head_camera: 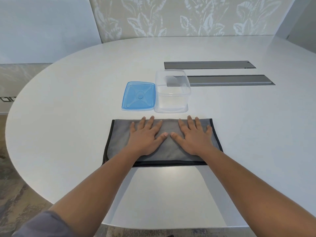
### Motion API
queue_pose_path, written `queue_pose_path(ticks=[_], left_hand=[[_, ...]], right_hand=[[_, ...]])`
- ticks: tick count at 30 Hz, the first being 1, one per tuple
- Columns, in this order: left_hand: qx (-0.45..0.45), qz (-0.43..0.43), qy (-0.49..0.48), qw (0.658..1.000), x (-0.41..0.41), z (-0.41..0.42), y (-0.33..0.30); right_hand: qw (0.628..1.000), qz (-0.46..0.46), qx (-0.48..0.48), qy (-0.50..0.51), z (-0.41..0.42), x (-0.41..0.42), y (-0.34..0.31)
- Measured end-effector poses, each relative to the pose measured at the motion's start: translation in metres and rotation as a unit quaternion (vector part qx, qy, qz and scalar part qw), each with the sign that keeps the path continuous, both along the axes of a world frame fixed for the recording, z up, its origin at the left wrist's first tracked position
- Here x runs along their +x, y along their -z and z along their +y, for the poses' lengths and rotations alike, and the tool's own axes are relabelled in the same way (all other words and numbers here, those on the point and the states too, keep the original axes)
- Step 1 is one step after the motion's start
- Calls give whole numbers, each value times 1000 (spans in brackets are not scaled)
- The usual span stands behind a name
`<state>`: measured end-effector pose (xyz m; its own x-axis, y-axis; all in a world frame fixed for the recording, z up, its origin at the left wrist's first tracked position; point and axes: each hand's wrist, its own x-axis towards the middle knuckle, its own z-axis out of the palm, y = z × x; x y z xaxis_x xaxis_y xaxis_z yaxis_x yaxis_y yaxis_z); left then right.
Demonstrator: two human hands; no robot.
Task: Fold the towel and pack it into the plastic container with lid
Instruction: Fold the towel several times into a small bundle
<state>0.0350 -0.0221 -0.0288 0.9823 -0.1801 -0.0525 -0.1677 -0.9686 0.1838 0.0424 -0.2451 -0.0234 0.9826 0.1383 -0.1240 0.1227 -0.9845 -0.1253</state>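
Observation:
A grey towel with a black hem lies folded in half on the white table, its long side running left to right. My left hand rests flat on its left half with the fingers spread. My right hand lies flat on the right half, thumbs almost touching in the middle. Just beyond the towel stands a clear plastic container, open and empty. Its blue lid lies flat on the table, touching the container's left side.
The round white table curves away at the left and near edges. Two long grey metal cable covers are set into the tabletop behind and right of the container. A patterned wall stands at the back.

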Motion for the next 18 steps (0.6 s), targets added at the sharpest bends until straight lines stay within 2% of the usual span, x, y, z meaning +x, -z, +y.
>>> queue_pose_path(ticks=[7, 13, 15, 18], left_hand=[[18, -6, -80, 997, -8, 40, -2], [15, -20, -93, 995, -22, 68, -1], [17, -21, -88, 996, -23, 69, -1], [19, -22, -90, 996, -23, 67, -2]], right_hand=[[999, -14, 4, 40, -35, 1, -2], [998, -33, -36, 44, -29, -4, -7], [997, -56, -47, 25, -11, -9, -11], [998, -52, 15, -45, 34, -23, -9]])
